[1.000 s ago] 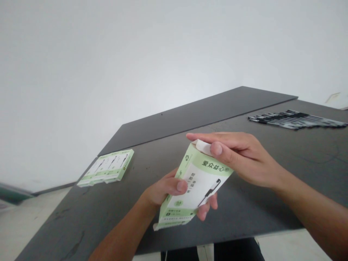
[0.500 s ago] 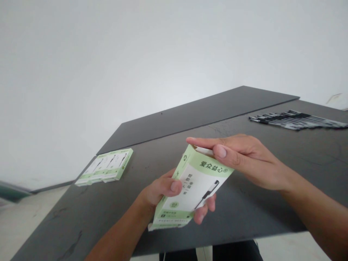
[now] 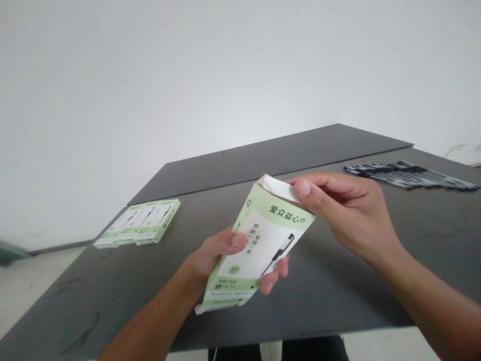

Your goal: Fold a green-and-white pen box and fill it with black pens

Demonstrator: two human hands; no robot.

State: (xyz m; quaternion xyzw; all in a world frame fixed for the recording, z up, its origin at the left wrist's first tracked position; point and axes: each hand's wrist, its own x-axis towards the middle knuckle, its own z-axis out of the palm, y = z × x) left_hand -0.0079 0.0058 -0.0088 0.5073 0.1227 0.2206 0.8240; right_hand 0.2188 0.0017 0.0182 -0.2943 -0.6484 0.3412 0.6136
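Head view, box [image 3: 259, 250] above table [image 3: 319, 306], pale wall [image 3: 240, 75]

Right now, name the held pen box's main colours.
Pen box: light green and white, best in the head view.

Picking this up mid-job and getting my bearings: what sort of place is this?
Likely a plain indoor workroom, though the exact kind can't be told: a dark table, pens laid side by side at right, and a held green-and-white box.

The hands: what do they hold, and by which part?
A printed box, gripped by its sides around mid-length in the left hand; the right hand touches its upper flap.
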